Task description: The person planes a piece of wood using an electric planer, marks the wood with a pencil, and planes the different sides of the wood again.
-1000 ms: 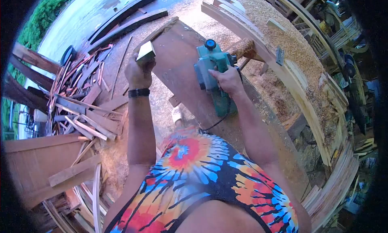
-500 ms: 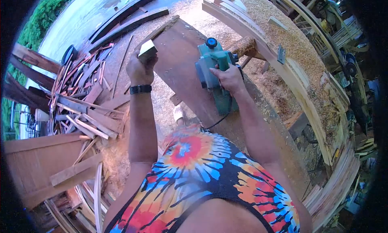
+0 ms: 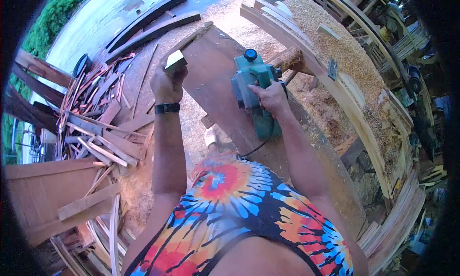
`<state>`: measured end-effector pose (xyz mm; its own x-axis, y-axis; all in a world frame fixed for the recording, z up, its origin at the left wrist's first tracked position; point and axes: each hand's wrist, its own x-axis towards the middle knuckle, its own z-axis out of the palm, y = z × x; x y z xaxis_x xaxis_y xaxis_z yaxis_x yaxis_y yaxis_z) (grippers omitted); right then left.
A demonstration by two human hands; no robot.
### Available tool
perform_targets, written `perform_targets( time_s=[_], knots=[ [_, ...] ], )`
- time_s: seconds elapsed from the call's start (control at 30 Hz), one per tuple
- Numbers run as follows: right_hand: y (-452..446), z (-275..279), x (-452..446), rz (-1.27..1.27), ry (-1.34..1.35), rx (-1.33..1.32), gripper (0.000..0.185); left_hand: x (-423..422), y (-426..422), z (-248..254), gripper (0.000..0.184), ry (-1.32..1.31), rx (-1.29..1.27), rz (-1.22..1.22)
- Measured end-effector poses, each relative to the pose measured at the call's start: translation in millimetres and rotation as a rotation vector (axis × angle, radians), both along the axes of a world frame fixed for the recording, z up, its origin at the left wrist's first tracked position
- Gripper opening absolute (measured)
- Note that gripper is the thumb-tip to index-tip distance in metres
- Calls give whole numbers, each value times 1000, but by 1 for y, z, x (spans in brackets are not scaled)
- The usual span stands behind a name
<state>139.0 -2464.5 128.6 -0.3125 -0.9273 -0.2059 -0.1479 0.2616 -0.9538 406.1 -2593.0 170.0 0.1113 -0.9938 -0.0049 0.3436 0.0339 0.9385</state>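
Observation:
My left hand [image 3: 166, 87], a dark band at its wrist, is closed around a short wooden block [image 3: 175, 62]. The block's pale cut face points up, and it is held above the left edge of a wide brown board [image 3: 208, 60]. On that board rests a green electric planer [image 3: 250, 74] with a dark knob on top. My right hand [image 3: 274, 99] is wrapped round the planer's handle, the thumb lying along its near side. From the planer a dark cord [image 3: 256, 149] curves back toward my body. The planer's underside is hidden.
Scrap wood strips [image 3: 103, 91] are heaped at the left, with dark beams [image 3: 153, 29] beyond. Long planks [image 3: 354, 108] run along the right beside deep wood shavings [image 3: 330, 20]. A small metal piece [image 3: 332, 68] sits on a plank. A foot [image 3: 210, 138] shows below the board.

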Motion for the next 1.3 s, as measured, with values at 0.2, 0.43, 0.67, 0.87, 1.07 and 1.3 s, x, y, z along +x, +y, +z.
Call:
perform_targets(
  time_s=[0.2,0.43,0.67,0.87,1.07,1.3],
  knots=[
    [-1,-4,0,-20,15,2,37,-3,4,8,37,-2,19,6],
    [-6,-22,-6,10,37,-11,37,-1,-7,3,37,382,120,-76],
    [-7,-31,-9,-9,94,-25,36,-1,-11,-3,40,439,122,-100],
    [-5,-17,0,-29,-16,-68,22,3,-14,-10,53,416,54,-145],
    [-7,-22,-4,-8,56,-74,24,1,-15,-8,57,425,93,-110],
    [-4,-7,-1,-38,2,35,27,-3,-10,-1,59,470,120,-135]
  ],
)
